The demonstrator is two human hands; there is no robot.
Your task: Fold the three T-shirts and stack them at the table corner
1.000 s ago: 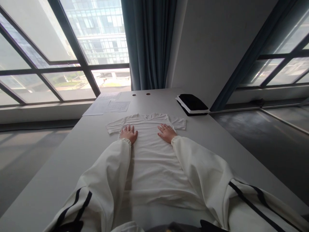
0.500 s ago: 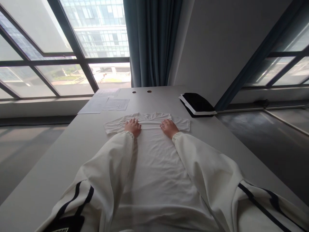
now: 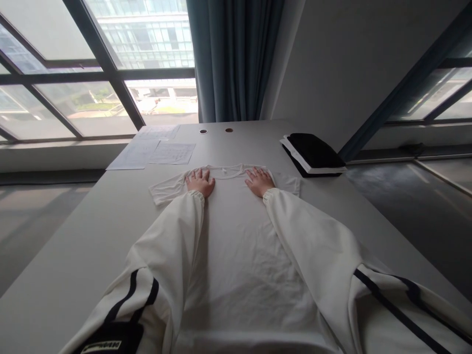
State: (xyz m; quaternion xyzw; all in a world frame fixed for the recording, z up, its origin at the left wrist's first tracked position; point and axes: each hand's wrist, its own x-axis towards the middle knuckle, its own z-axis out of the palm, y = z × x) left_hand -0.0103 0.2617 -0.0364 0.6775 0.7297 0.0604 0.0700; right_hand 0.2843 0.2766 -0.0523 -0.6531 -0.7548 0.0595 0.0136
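Observation:
A white short-sleeved T-shirt [image 3: 239,236] lies spread on the table, its neckline away from me and its lower part toward my body. My left hand [image 3: 201,182] rests on the shirt near the left shoulder, fingers spread and palm down. Near the other shoulder, my right hand [image 3: 260,182] lies flat on the cloth with its fingers apart. Between the two hands the round collar shows. The sleeves stick out to either side, the right one partly behind my right hand and cuff. Light wrinkles run across the shirt's body.
On the white table [image 3: 92,246], several paper sheets [image 3: 172,152] lie at the back left. A black-covered stack [image 3: 313,153] with white edges sits at the back right. Two round cable holes are near the far edge. Beyond stand a blue curtain [image 3: 236,59] and windows.
Both hands have slid forward to the shoulders, with the fingers more spread. The cloth around the collar and upper chest looks flatter. The view has tilted slightly downward.

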